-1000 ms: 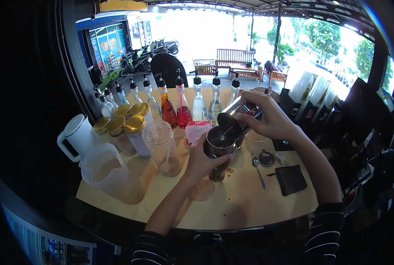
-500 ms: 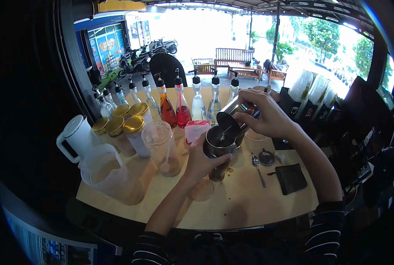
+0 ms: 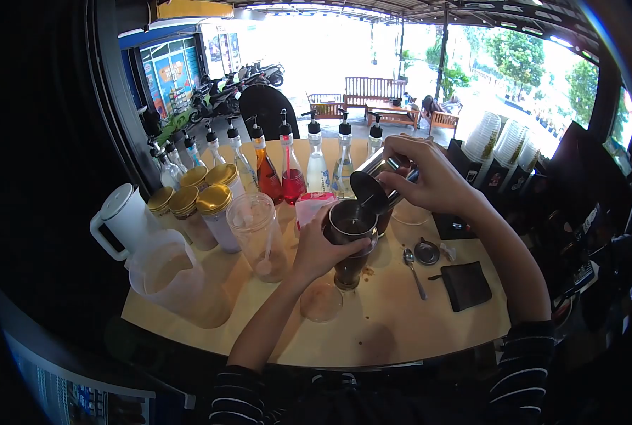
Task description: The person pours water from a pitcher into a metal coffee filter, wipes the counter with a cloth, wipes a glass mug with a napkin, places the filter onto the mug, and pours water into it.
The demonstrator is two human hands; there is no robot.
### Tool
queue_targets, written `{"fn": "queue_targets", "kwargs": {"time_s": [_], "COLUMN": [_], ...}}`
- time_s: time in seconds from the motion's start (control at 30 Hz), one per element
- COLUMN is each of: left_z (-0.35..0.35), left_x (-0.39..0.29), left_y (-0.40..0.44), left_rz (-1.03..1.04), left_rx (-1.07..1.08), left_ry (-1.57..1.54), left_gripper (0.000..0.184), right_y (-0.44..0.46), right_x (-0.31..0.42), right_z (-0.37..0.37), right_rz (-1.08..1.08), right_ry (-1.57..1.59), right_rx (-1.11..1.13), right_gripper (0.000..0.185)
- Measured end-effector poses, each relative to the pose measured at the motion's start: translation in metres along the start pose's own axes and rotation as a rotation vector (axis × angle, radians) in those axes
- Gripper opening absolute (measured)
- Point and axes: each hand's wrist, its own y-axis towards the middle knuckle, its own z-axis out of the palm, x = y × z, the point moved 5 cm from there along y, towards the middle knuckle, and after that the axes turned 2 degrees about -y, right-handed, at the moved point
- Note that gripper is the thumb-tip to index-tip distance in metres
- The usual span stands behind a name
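My left hand (image 3: 320, 248) is wrapped around a tall clear glass (image 3: 349, 270) with dark liquid in it, which stands upright on the table. In my right hand (image 3: 429, 177) is a metal pitcher (image 3: 370, 190), tipped toward the left with its dark mouth just over the glass's rim. A thin glint shows between the pitcher's lip and the glass, apparently liquid. Behind the glass a second dark vessel (image 3: 385, 221) is mostly hidden. Near its foot lie a round clear lid (image 3: 322, 304) and some brown drops.
Left of the hands stand a clear plastic jar (image 3: 256, 230), gold-lidded jars (image 3: 215, 201), a frosted jug (image 3: 161, 273) and a white pitcher (image 3: 121, 216). Pump bottles (image 3: 268, 177) line the back. To the right lie a spoon (image 3: 414, 275), a small metal cup (image 3: 426, 251) and a black cloth (image 3: 466, 286).
The pitcher's mouth has shifted slightly right and up, with my right hand moving a little too. My left hand keeps its hold on the glass, which has moved barely.
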Motion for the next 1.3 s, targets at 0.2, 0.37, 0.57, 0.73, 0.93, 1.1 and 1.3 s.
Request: {"fn": "queue_targets", "kwargs": {"time_s": [0.2, 0.37, 0.57, 0.73, 0.93, 1.1, 1.3], "left_z": [-0.005, -0.007, -0.004, -0.001, -0.001, -0.002, -0.002], "left_x": [-0.007, -0.012, -0.011, -0.011, -0.012, -0.013, -0.005], "left_y": [0.008, 0.01, 0.007, 0.006, 0.004, 0.003, 0.005], "left_rz": [0.015, 0.041, 0.079, 0.04, 0.034, -0.001, 0.011], "left_rx": [0.003, 0.003, 0.003, 0.029, 0.04, 0.043, 0.038], "left_ry": [-0.11, -0.005, 0.019, -0.055, -0.057, -0.063, -0.049], "left_gripper": [0.077, 0.076, 0.079, 0.083, 0.085, 0.086, 0.086], "right_y": [0.004, 0.006, 0.008, 0.011, 0.013, 0.016, 0.018], "right_x": [0.004, 0.004, 0.007, 0.009, 0.01, 0.011, 0.015], "right_z": [-0.001, -0.001, 0.0, 0.002, 0.006, 0.01, 0.012], "right_rz": [-0.004, -0.026, -0.037, -0.061, -0.034, -0.022, -0.099], "right_ry": [0.013, 0.01, 0.016, -0.013, -0.042, -0.011, -0.039], "right_rx": [-0.004, -0.023, -0.024, -0.017, 0.041, 0.091, 0.061], "right_gripper": [0.018, 0.018, 0.019, 0.019, 0.019, 0.018, 0.015]}}
